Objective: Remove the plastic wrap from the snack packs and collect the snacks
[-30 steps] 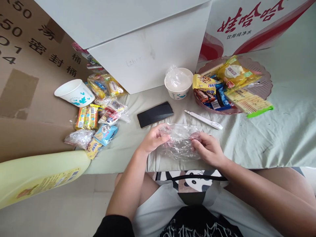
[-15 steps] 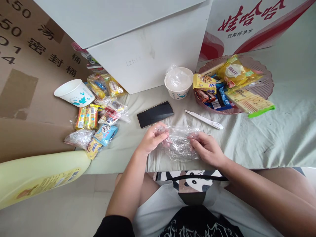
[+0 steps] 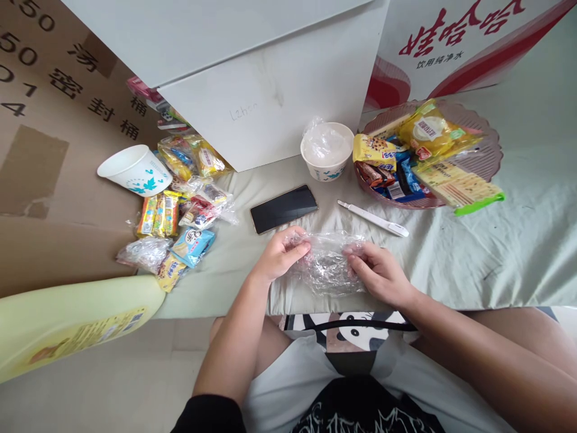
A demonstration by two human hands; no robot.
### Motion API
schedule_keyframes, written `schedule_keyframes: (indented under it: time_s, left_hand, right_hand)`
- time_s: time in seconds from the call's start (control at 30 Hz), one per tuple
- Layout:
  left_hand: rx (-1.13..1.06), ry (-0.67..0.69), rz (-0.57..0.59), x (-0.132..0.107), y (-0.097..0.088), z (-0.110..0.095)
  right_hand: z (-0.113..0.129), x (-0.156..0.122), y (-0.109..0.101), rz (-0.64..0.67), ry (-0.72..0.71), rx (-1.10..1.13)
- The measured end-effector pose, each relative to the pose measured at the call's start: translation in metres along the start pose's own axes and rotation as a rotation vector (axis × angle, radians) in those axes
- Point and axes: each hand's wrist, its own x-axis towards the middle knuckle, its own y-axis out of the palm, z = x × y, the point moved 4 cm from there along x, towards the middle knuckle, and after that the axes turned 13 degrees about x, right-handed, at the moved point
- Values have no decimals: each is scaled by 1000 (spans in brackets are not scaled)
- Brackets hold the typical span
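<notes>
Between my two hands a crinkled piece of clear plastic film (image 3: 331, 264) is stretched just above the cloth, near its front edge. My left hand (image 3: 286, 252) pinches the film's left side between thumb and fingers. At the opposite side my right hand (image 3: 376, 269) is closed on it the same way. Just beyond my hands lie a black-screened phone (image 3: 283, 208) and a slim white tool with a narrow tip (image 3: 373, 218). Farther back stands a paper bowl (image 3: 327, 161) with crumpled clear plastic in it.
A pink scalloped basket (image 3: 489, 144) of wrapped snacks stands at the right. On the left are a tilted paper cup (image 3: 137, 171), several snack packets (image 3: 193, 245) and a pale yellow bottle (image 3: 81, 325). A white box (image 3: 270, 102) and a cardboard box (image 3: 58, 174) stand behind.
Both hands keep their hold on the film and have barely shifted. The view has moved very slightly; the other things stay where they were.
</notes>
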Motion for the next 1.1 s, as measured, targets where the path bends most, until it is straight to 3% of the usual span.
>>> schedule_keyframes:
  time_s: [0.6, 1.1]
  left_hand:
    - [108, 24, 42, 2, 4, 0]
    - [373, 15, 57, -2, 12, 0]
  right_hand:
    - [-1, 1, 1, 43, -22, -213]
    - [2, 1, 5, 96, -38, -264]
